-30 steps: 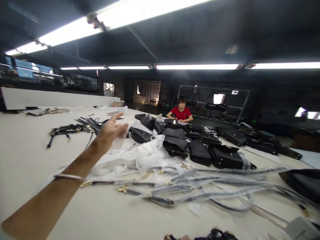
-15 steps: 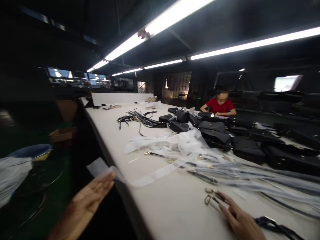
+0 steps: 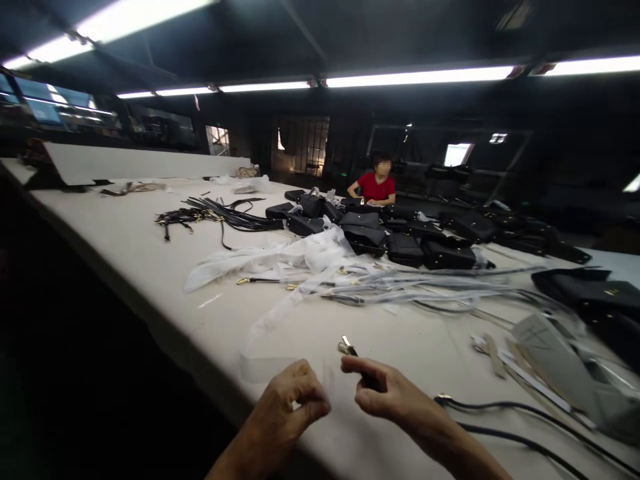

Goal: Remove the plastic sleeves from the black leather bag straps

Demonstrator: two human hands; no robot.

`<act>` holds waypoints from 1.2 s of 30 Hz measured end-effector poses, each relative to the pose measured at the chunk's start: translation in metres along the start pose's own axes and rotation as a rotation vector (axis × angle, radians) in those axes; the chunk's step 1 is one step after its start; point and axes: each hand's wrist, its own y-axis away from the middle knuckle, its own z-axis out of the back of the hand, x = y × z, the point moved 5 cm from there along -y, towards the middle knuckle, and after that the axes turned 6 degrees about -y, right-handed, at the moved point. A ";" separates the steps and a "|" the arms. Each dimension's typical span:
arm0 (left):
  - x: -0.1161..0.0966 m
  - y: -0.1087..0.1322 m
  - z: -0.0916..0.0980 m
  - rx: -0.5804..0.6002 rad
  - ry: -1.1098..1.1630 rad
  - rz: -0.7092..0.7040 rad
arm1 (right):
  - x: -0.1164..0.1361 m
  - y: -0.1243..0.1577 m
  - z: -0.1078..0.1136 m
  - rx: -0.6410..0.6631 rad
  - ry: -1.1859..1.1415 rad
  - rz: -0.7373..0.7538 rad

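Observation:
My left hand [image 3: 293, 410] is closed in a pinch at the table's near edge. A translucent plastic strip [image 3: 267, 369] loops from the pile up to its fingers; a blurred bit of it seems to stand between my hands. Just to the right, my right hand [image 3: 387, 397] grips a black strap, with its metal snap hook [image 3: 346, 345] sticking out past the index finger. Most of the strap's held end is hidden by the fingers. Black cord-like straps [image 3: 520, 407] lie beside my right forearm.
Plastic-wrapped straps [image 3: 400, 287] and crumpled white wrapping [image 3: 320, 250] lie ahead on the pale table [image 3: 130, 267]. Behind them are black bags [image 3: 360, 230] and a bundle of black straps [image 3: 240, 217]. A person in red [image 3: 377, 187] sits across. A grey-white object [image 3: 555, 360] lies right.
The view has swung to the right. My left hand has come in from beyond the table edge and closed, with the plastic strip. My right hand has lifted the strap's hook end towards it.

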 end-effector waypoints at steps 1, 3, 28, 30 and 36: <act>-0.005 0.001 -0.006 0.063 0.019 -0.019 | 0.002 0.004 -0.002 0.013 -0.043 0.003; -0.013 0.004 -0.015 0.170 0.052 -0.044 | 0.005 0.011 -0.006 0.037 -0.119 0.004; 0.007 0.018 -0.037 -0.100 0.221 0.237 | 0.007 0.019 -0.033 -0.240 0.254 0.139; 0.006 0.018 -0.035 -0.123 0.231 0.217 | 0.008 0.020 -0.033 -0.209 0.256 0.130; 0.014 0.020 -0.023 -0.161 0.206 0.295 | 0.026 0.032 -0.025 -0.115 0.334 0.161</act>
